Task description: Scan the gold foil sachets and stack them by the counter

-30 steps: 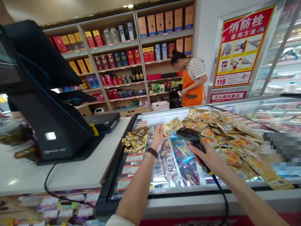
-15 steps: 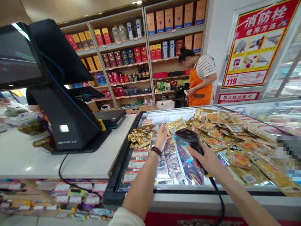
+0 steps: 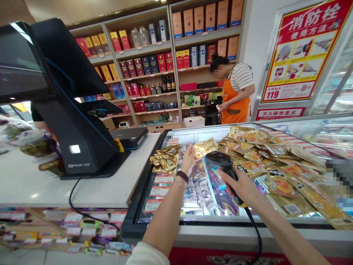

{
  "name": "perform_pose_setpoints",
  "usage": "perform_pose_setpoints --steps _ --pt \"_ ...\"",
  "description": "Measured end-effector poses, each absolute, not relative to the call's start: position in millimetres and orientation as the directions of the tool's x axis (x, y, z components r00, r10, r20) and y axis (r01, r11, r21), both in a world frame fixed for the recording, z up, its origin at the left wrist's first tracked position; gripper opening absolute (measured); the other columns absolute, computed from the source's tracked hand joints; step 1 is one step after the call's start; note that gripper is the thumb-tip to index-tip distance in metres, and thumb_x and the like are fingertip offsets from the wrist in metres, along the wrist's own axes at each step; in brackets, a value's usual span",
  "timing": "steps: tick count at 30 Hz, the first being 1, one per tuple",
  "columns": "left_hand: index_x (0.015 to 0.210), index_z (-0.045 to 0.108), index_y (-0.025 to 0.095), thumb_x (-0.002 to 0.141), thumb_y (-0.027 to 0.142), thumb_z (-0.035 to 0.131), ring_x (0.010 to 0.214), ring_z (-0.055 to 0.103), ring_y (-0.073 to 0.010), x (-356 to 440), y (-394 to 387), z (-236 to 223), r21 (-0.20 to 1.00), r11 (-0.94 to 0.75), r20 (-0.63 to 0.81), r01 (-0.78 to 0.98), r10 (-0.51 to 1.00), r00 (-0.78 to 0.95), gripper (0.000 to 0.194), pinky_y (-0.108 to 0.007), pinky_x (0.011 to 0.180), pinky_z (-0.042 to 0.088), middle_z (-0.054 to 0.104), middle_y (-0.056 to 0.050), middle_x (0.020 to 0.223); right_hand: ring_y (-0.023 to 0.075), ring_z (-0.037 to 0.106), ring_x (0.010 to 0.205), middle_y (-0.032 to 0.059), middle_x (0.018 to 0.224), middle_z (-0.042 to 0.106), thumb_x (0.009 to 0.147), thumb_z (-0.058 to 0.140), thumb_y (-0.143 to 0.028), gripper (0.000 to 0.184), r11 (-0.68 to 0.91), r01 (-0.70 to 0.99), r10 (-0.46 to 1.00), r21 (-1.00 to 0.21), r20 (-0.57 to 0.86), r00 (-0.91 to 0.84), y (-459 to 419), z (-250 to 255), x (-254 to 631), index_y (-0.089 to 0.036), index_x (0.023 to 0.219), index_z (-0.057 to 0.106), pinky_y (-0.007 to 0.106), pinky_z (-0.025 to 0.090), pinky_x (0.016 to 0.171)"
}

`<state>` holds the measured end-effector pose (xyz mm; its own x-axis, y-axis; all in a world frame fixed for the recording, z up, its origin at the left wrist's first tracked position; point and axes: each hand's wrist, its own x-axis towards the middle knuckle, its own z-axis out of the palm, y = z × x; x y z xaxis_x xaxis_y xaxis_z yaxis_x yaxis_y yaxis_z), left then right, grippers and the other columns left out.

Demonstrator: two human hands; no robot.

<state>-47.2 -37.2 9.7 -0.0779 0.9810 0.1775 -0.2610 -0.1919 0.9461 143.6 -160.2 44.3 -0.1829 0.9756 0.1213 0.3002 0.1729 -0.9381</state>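
Observation:
My left hand [image 3: 189, 159] is closed on one end of a gold foil snack packet [image 3: 205, 148], held above the glass top of a freezer. My right hand [image 3: 239, 182] wraps round the handle of a black barcode scanner [image 3: 220, 159], whose head points at the packet from the right. Its cable [image 3: 255, 228] hangs down over the freezer's front edge. Left of my left hand lies a small pile of gold packets [image 3: 167, 159]. A larger heap of gold packets [image 3: 256, 151] spreads over the glass on the right.
A black checkout terminal [image 3: 79, 136] stands on the white counter [image 3: 110, 189] at the left. Beyond the freezer [image 3: 234, 230], a person in an orange apron [image 3: 234, 99] stands by shelves of boxed bottles [image 3: 150, 66]. Price labels [image 3: 157, 191] line the freezer's left side.
The gold packet in my left hand has tilted slightly, and its face catches the light differently. The scanner in my right hand stays almost where it was.

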Motion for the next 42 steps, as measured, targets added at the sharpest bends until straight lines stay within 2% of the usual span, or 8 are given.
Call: perform_pose_setpoints --steps 5,12,20,24,29,31,35,42 --pt "0.108 0.062 0.018 0.089 0.044 0.059 0.097 0.069 -0.0213 -49.4 -36.7 8.4 0.936 -0.2 0.194 -0.29 0.98 -0.049 0.033 -0.041 0.086 0.059 0.068 -0.011 0.117 0.0141 0.046 0.037 -0.0062 0.043 0.05 0.081 0.054 -0.061 0.038 0.178 0.299 0.976 -0.938 0.129 -0.175 -157.6 40.7 143.4 -0.023 0.083 0.049 0.027 0.039 0.043" --pt "0.105 0.062 0.017 0.09 0.04 0.059 0.092 0.069 -0.0198 -53.7 -36.2 9.5 0.939 -0.226 0.213 -0.261 0.974 -0.078 0.028 -0.039 0.082 0.06 0.07 -0.009 0.11 0.0126 0.045 0.037 -0.0055 0.043 0.051 0.083 0.057 -0.059 0.038 0.186 0.255 0.978 -0.949 0.154 -0.142 -157.4 39.0 148.0 -0.024 0.076 0.046 0.025 0.039 0.043" --pt "0.108 0.06 0.017 0.087 0.025 0.061 0.09 0.07 -0.0168 -104.0 -41.8 20.5 0.928 -0.316 0.264 -0.196 0.931 -0.253 0.023 -0.041 0.084 0.06 0.071 -0.009 0.106 0.0124 0.045 0.038 -0.005 0.047 0.05 0.082 0.06 -0.062 0.041 0.199 0.176 0.969 -0.964 0.168 -0.18 -132.4 43.5 155.4 -0.022 0.08 0.05 0.025 0.037 0.04" --pt "0.112 0.06 0.017 0.088 0.026 0.059 0.092 0.07 -0.0175 -137.5 -49.0 25.2 0.936 -0.338 0.285 -0.097 0.892 -0.351 0.026 -0.037 0.081 0.061 0.072 -0.01 0.104 0.0108 0.043 0.037 -0.005 0.054 0.052 0.08 0.063 -0.061 0.042 0.231 0.085 0.952 -0.969 0.207 -0.227 -118.6 54.4 130.9 -0.021 0.088 0.053 0.024 0.034 0.037" --pt "0.107 0.061 0.015 0.089 0.025 0.056 0.091 0.071 -0.0194 -175.4 -53.9 21.0 0.958 -0.277 0.282 0.078 0.846 -0.452 0.022 -0.037 0.078 0.061 0.072 -0.01 0.104 0.0105 0.042 0.036 -0.0059 0.047 0.048 0.078 0.063 -0.061 0.042 0.241 0.047 0.921 -0.969 0.213 -0.326 -113.9 62.7 91.9 -0.022 0.077 0.048 0.024 0.034 0.038" --pt "0.107 0.062 0.015 0.089 0.022 0.056 0.094 0.07 -0.021 -187.6 -57.2 17.5 0.947 -0.231 0.314 0.221 0.805 -0.503 0.021 -0.038 0.083 0.059 0.072 -0.012 0.106 0.0103 0.042 0.036 -0.0058 0.048 0.049 0.077 0.062 -0.062 0.042 0.238 0.037 0.911 -0.971 0.21 -0.356 -114.1 61.7 79.1 -0.022 0.077 0.048 0.024 0.034 0.038" --pt "0.12 0.061 0.015 0.088 0.017 0.054 0.105 0.067 -0.0236 -201.5 -68.0 10.8 0.763 0.011 0.444 0.646 0.717 -0.537 0.032 -0.037 0.096 0.049 0.071 -0.013 0.111 0.0103 0.042 0.035 -0.0063 0.049 0.049 0.075 0.063 -0.061 0.042 0.221 0.026 0.904 -0.975 0.195 -0.38 -115.6 56.3 58.5 -0.021 0.08 0.05 0.024 0.033 0.037" --pt "0.121 0.059 0.012 0.088 0.021 0.055 0.117 0.056 -0.0271 -205.2 -76.7 -0.1 0.476 0.22 0.508 0.852 0.722 -0.47 0.034 -0.04 0.104 0.038 0.064 -0.016 0.12 0.01 0.043 0.034 -0.0058 0.051 0.05 0.072 0.066 -0.061 0.043 0.184 0.014 0.896 -0.983 0.162 -0.413 -113.2 44.2 42.1 -0.021 0.076 0.048 0.023 0.033 0.034"
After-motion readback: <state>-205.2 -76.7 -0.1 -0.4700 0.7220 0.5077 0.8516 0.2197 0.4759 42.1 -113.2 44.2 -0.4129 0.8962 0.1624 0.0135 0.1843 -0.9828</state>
